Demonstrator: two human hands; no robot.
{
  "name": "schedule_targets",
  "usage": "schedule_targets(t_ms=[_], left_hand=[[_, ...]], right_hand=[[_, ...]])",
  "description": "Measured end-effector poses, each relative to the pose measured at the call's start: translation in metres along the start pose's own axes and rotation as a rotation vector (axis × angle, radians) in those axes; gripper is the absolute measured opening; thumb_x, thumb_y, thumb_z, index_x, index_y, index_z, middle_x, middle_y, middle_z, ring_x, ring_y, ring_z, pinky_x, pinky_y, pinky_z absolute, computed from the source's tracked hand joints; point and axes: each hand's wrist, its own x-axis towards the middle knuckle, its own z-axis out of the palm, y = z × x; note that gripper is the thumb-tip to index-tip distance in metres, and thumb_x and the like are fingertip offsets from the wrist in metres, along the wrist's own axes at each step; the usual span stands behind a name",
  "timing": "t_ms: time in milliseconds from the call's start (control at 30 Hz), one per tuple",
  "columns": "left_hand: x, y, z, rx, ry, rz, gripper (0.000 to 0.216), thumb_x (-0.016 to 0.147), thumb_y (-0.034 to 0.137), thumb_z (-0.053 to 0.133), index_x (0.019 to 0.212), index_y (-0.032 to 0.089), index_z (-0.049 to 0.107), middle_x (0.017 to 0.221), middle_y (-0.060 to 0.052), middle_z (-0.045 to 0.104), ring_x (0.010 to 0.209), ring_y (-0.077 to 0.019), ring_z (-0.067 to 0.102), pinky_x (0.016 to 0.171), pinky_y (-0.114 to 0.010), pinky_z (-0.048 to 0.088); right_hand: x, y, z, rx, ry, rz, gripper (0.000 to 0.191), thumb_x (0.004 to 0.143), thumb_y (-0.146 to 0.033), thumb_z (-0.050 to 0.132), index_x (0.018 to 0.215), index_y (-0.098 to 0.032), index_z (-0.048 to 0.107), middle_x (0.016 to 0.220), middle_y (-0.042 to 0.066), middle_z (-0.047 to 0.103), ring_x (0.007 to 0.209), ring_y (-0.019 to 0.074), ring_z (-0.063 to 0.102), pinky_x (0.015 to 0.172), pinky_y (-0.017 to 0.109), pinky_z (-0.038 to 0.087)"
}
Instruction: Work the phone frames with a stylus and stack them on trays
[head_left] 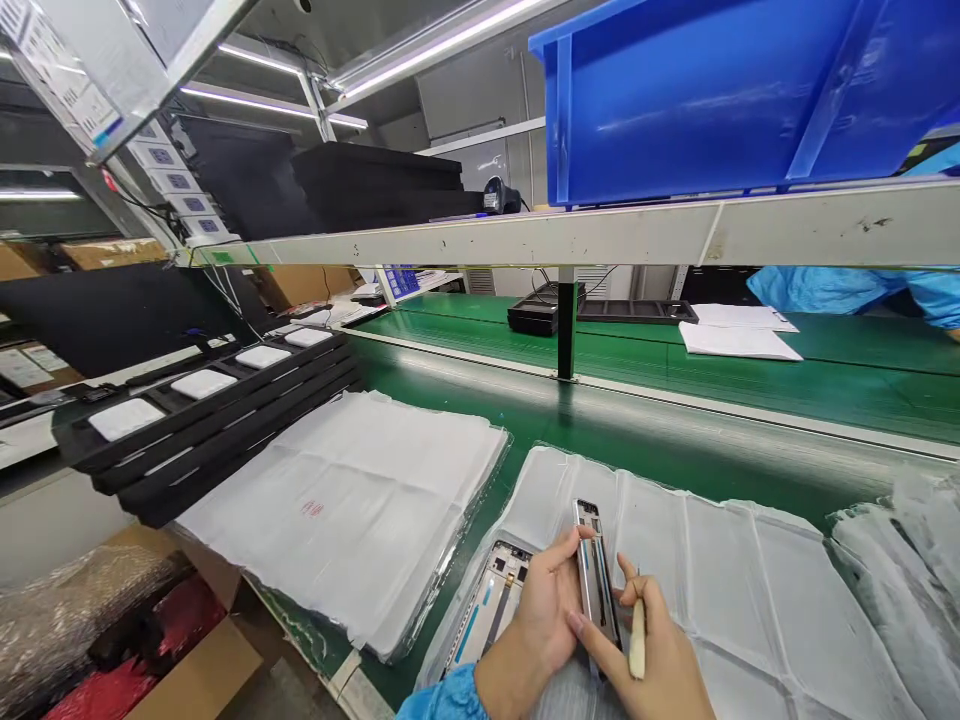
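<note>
My left hand (536,610) is closed around a narrow-looking metal-framed device housing (598,580), tilted so that its edge faces me. Its far end shows small dark parts, and the lower end is partly hidden by my fingers. My right hand (656,650) is closed on a pale cream stick-like tool (637,635), while its thumb reaches to the housing's near side. Left of my hands lies an open tablet-like housing (487,605) with blue strips and a ribbon cable, partly covered by my left hand. Beneath both hands is a white compartmented plastic tray (720,570).
A stack of white trays (360,480) lies to the left, beside stacked black trays (225,400) with white pieces. Crumpled clear plastic (907,570) is at right. Above runs a shelf (465,240) carrying a blue bin (720,100). Someone's blue sleeve (825,290) shows beyond.
</note>
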Motion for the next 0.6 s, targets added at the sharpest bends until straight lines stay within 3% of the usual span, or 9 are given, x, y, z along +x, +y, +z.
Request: schedule_targets(t_ms=[133,233,367,467,533,600], left_hand=[[-0.004,0.0,0.001,0.019,-0.017,0.007,0.028,0.098,0.022,0.053,0.081,0.008,0.072,0.091,-0.014,0.067,0.089,-0.0249,0.067,0.095,-0.038,0.051],[-0.003,0.001,-0.003,0.005,-0.103,0.009,0.015,0.082,0.023,0.075,0.081,0.008,0.074,0.107,-0.016,0.07,0.094,-0.0265,0.065,0.096,-0.038,0.051],[0.002,0.005,-0.011,0.01,-0.227,0.013,0.042,0.053,0.03,0.099,0.081,0.01,0.075,0.117,-0.019,0.069,0.099,-0.028,0.063,0.096,-0.039,0.051],[0.005,0.009,-0.013,0.016,-0.244,0.013,0.039,0.057,0.03,0.098,0.082,0.012,0.073,0.12,-0.017,0.07,0.1,-0.0279,0.063,0.091,-0.04,0.052],[0.004,0.011,-0.011,-0.004,-0.22,0.0,0.024,0.071,0.025,0.088,0.082,0.012,0.071,0.129,-0.017,0.068,0.107,-0.0307,0.064,0.089,-0.044,0.053],[0.002,0.012,-0.008,-0.03,-0.172,-0.019,0.01,0.088,0.021,0.07,0.083,0.012,0.068,0.138,-0.017,0.065,0.114,-0.0333,0.065,0.088,-0.048,0.053]], right_hand=[[0.0,-0.005,-0.005,-0.015,-0.053,-0.015,0.053,0.096,-0.066,0.069,0.097,-0.021,0.043,0.14,0.013,0.058,0.113,0.0253,0.068,0.081,0.024,0.058],[0.001,-0.006,-0.01,0.094,-0.125,0.016,0.055,0.096,-0.066,0.07,0.095,-0.02,0.039,0.143,0.013,0.057,0.098,0.0209,0.07,0.077,0.023,0.056],[0.002,-0.008,-0.022,0.191,-0.161,0.051,0.058,0.094,-0.065,0.072,0.095,-0.019,0.037,0.144,0.009,0.055,0.09,0.0168,0.065,0.079,0.022,0.054],[0.003,-0.013,-0.04,0.338,-0.17,0.142,0.061,0.092,-0.067,0.073,0.095,-0.018,0.038,0.137,0.005,0.058,0.079,0.0142,0.058,0.076,0.022,0.05],[0.003,-0.021,-0.053,0.423,-0.252,0.191,0.062,0.091,-0.069,0.075,0.094,-0.017,0.041,0.127,0.004,0.061,0.069,0.0115,0.048,0.07,0.021,0.046],[0.003,-0.031,-0.064,0.499,-0.304,0.242,0.063,0.087,-0.071,0.077,0.09,-0.017,0.044,0.104,0.004,0.062,0.072,0.0142,0.047,0.068,0.02,0.043]])
